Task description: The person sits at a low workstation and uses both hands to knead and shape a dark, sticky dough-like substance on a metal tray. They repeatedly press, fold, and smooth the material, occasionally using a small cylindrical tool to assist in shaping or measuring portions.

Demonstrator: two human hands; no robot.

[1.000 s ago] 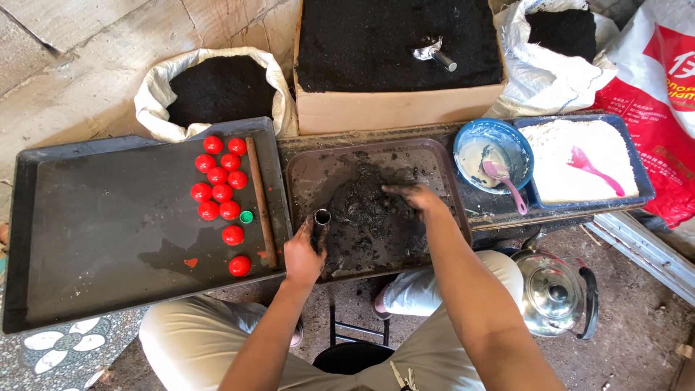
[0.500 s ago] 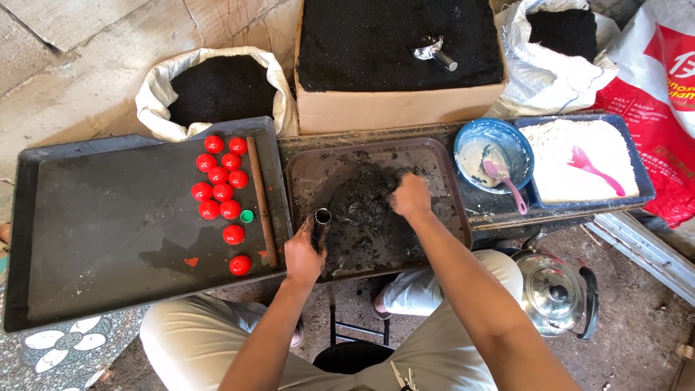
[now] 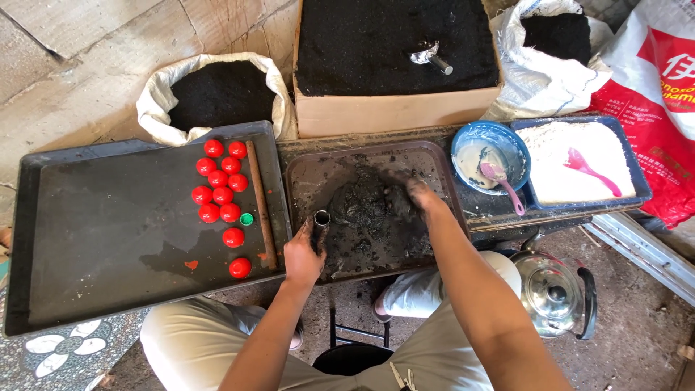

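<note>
My left hand grips a short upright metal tube at the front left of a dark tray. A heap of wet black mixture fills the tray's middle. My right hand presses into the right side of that heap, fingers dirty and curled in the material. Left of it, a larger black tray carries several red balls, a small green cap and a wooden stick.
A blue bowl with a pink spoon and a blue tray of white powder stand to the right. A cardboard box of black powder and two white sacks sit behind. A metal kettle stands on the ground.
My right hand has shifted over the heap, first back and left, now down into its right side. The left hand stays on the tube.
</note>
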